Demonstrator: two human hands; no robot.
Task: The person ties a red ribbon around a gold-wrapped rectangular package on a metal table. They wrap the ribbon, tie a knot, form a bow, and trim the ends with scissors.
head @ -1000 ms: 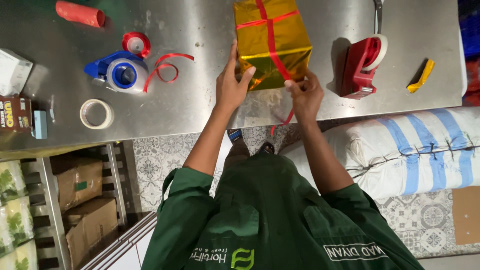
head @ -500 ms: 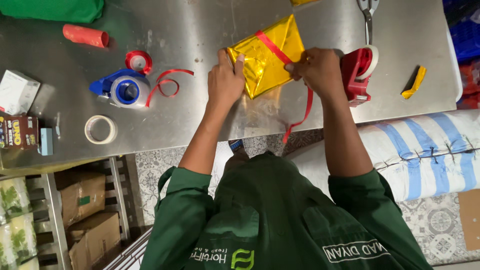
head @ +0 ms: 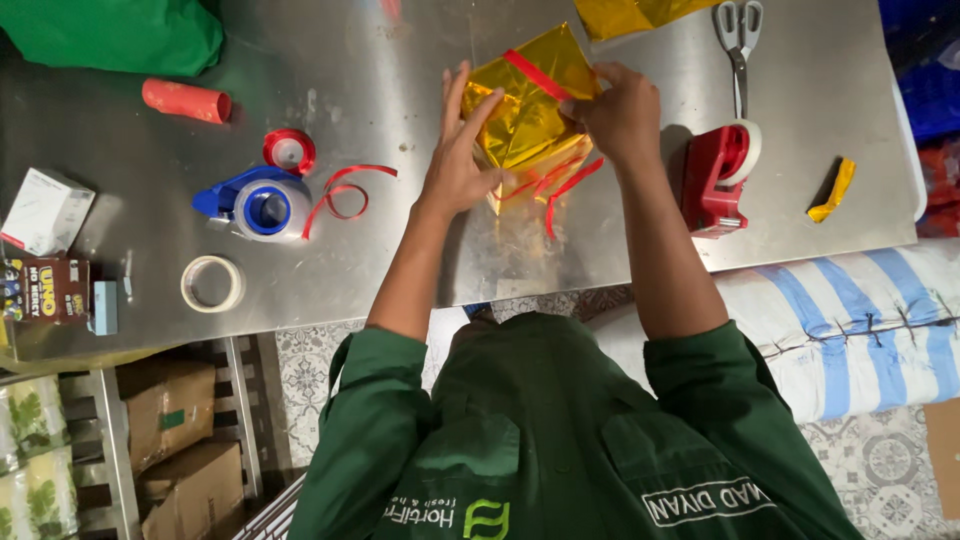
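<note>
A gift box wrapped in gold foil [head: 525, 120], with a red ribbon [head: 535, 75] across it, stands tilted on one corner on the steel table [head: 400, 270]. My left hand [head: 460, 165] presses flat against its left side, fingers spread. My right hand [head: 622, 115] grips the box's right side where the ribbon crosses. Loose red ribbon ends [head: 562, 185] trail from under the box towards me.
A red tape dispenser [head: 715, 180], scissors [head: 738, 40] and a yellow scrap [head: 832, 190] lie to the right. To the left are a blue-and-white tape dispenser [head: 262, 205], a red ribbon spool [head: 290, 150], a tape roll [head: 212, 283], a red tube [head: 185, 100], green cloth [head: 120, 35] and small boxes [head: 45, 210].
The gold box has been turned from lying square to tilted on a corner. My right hand moved from the ribbon below the box up onto its right side.
</note>
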